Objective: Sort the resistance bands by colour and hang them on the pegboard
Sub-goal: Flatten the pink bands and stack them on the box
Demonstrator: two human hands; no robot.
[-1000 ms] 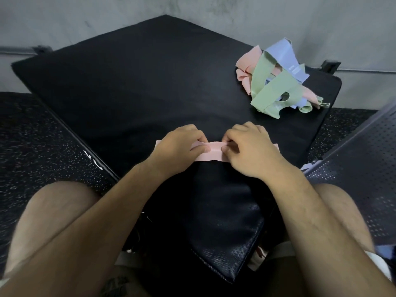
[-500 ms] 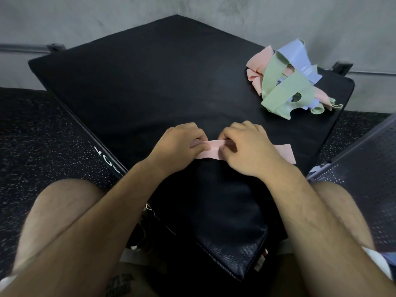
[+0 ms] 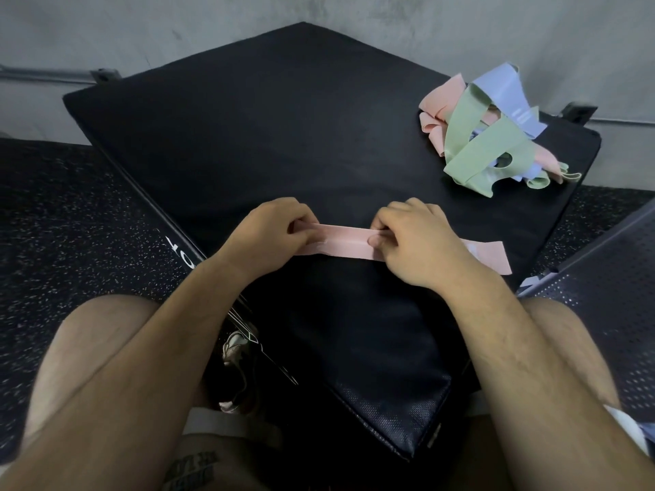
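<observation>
A pink resistance band (image 3: 345, 241) lies flat across the near part of a black padded platform (image 3: 283, 143). My left hand (image 3: 273, 228) pinches its left end with curled fingers. My right hand (image 3: 414, 239) pinches it farther right, and the band's right end sticks out past my wrist. A tangled heap of bands (image 3: 492, 136) in pink, green and light blue sits at the platform's far right corner. No pegboard hooks show.
A perforated dark metal panel (image 3: 609, 295) stands at the right edge. Speckled black rubber floor (image 3: 71, 221) surrounds the platform. A grey wall (image 3: 319, 15) rises behind it. My bare knees frame the platform's near corner.
My hands have moved apart along the pink band, so more of it shows stretched flat between them. The view has shifted a little, and the heap now sits farther right.
</observation>
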